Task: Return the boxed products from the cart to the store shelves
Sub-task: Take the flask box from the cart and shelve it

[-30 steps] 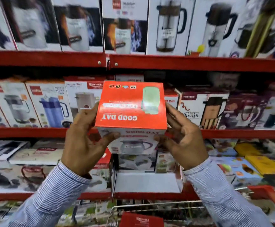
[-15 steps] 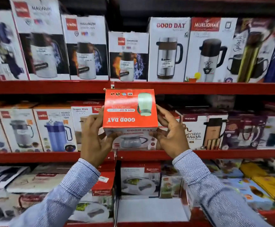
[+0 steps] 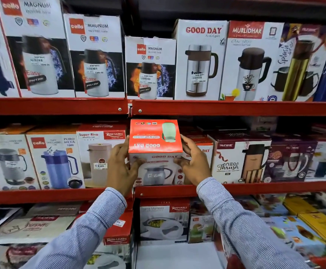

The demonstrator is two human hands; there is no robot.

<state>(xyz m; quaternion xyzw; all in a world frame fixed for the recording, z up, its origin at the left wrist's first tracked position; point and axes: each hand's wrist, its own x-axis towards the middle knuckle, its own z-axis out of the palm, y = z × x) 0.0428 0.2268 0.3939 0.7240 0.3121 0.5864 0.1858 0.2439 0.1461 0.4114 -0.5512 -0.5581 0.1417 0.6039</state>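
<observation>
I hold a Good Day kettle box [image 3: 155, 152], red on top and white in front, between both hands at the middle shelf [image 3: 236, 188]. Its bottom edge looks level with the shelf's red front rail. My left hand [image 3: 120, 168] grips its left side with the thumb on the front face. My right hand [image 3: 194, 164] grips the right side the same way. The box sits in a gap between a Rishabh Super Riva box [image 3: 100, 156] on the left and another Good Day box [image 3: 204, 152], mostly hidden, on the right.
The upper shelf's red rail [image 3: 226, 107] runs just above the held box. Cello, Good Day and Murlidhar flask boxes fill the top shelf [image 3: 199, 61]. A Trueware Neo Thrush box [image 3: 238, 160] stands to the right. The lower shelf holds flat boxes and a white bare patch [image 3: 173, 255].
Both hands have carried the box forward and away from me into the middle shelf gap. The view has tilted up, so the cart at the bottom has left the frame.
</observation>
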